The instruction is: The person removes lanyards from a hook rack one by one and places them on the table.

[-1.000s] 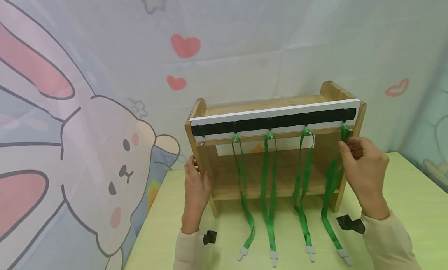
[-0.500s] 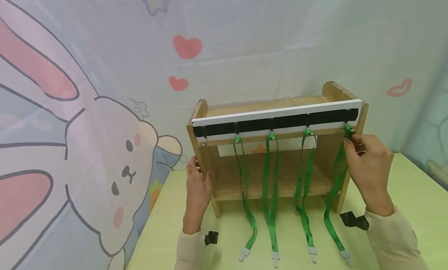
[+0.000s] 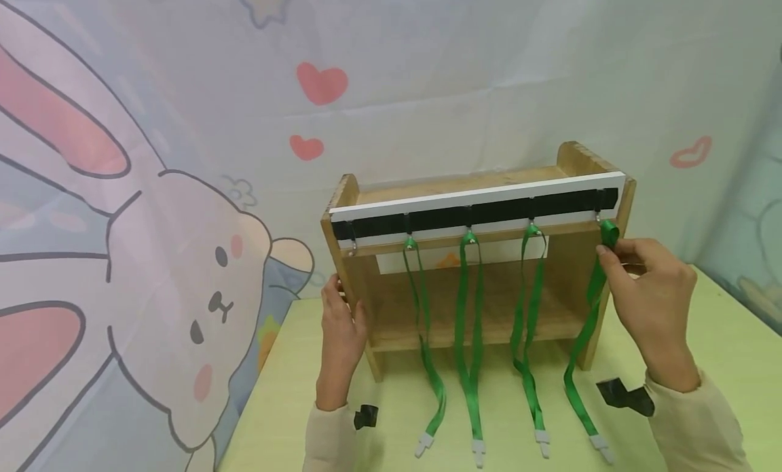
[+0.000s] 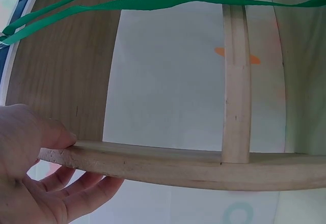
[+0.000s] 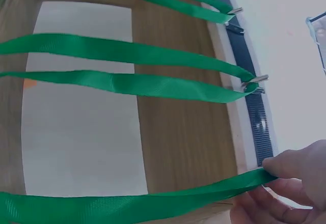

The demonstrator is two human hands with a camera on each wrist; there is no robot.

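Note:
My left hand (image 3: 343, 333) grips the left side board of a small wooden shelf (image 3: 427, 322), thumb inside and fingers outside, as the left wrist view shows on the side board (image 4: 147, 165). At the right end, my right hand (image 3: 656, 292) pinches a green lanyard (image 3: 597, 278) just below its top loop. That loop stands beside the rightmost hook (image 3: 598, 216), to its right; the strap (image 5: 102, 210) runs down to a white clip (image 3: 601, 449) low in the head view. Three more green lanyards, one a middle lanyard (image 3: 463, 309), hang from hooks.
The hooks sit on a black strip (image 3: 501, 214) along the shelf's white front rail. The leftmost hook (image 3: 351, 249) is bare. Beneath is a pale green table (image 3: 281, 390); a printed cloth (image 3: 427, 85) with a rabbit hangs behind.
My right hand has moved slightly right with the lanyard, whose loop has come off the rightmost hook. The left hand keeps its hold on the shelf.

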